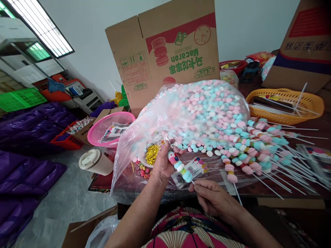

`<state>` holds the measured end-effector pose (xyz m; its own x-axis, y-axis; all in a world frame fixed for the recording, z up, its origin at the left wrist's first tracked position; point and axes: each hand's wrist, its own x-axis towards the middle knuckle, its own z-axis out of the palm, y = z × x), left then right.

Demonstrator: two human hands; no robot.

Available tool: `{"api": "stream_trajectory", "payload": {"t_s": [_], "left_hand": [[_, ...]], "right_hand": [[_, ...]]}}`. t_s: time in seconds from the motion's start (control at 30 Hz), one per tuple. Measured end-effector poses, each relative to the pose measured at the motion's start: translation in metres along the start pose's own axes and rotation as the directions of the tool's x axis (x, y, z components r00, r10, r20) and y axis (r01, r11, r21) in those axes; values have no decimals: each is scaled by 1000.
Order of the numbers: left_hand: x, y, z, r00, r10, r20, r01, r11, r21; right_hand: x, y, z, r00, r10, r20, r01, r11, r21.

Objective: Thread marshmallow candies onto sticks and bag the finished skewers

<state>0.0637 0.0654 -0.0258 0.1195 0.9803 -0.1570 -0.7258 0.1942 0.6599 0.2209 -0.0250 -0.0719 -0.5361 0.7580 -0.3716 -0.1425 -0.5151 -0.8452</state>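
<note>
A marshmallow skewer point(181, 167), strung with pink, white, yellow-green and blue pieces, slants between my hands. My left hand point(164, 159) is closed around its upper end, and its fingers partly hide what is at the tip. Lower down, my right hand point(210, 196) pinches the white stick just below the blue marshmallows. Behind the skewer lies a printed clear packet point(195, 169). Gold twist ties point(152, 154) in a white bowl and some ring-shaped candies point(142, 170) are beside my left hand. A large clear bag of pastel marshmallows point(199, 103) spills pieces onto the table.
Several finished skewers point(258, 151) are piled on the right, sticks toward me. A yellow basket point(287, 119) stands behind them. On the left are a pink basket point(93, 129) and a lidded cup point(95, 162). A cardboard box point(168, 51) rises at the back.
</note>
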Motion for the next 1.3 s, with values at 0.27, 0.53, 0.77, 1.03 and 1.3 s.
{"api": "stream_trajectory", "payload": {"t_s": [0.27, 0.53, 0.77, 1.03, 1.3], "left_hand": [[3, -12, 4, 985, 12, -172, -30, 994, -107], [2, -7, 4, 939, -205, -276, 175, 976, -129], [4, -13, 8, 933, -105, -345, 132, 990, 55], [3, -18, 13, 893, -72, -444, 74, 997, -15], [-7, -30, 8, 962, -156, -224, 171, 984, 50]], "right_hand": [[1, -3, -1, 878, -435, -200, 205, 719, -665], [10, 14, -23, 573, -815, -83, 118, 182, -976], [10, 5, -28, 553, -833, -18, 44, 51, -998], [12, 15, -11, 662, -749, -6, 198, 183, -963], [9, -5, -2, 903, -375, -208, 219, 821, -527]]}}
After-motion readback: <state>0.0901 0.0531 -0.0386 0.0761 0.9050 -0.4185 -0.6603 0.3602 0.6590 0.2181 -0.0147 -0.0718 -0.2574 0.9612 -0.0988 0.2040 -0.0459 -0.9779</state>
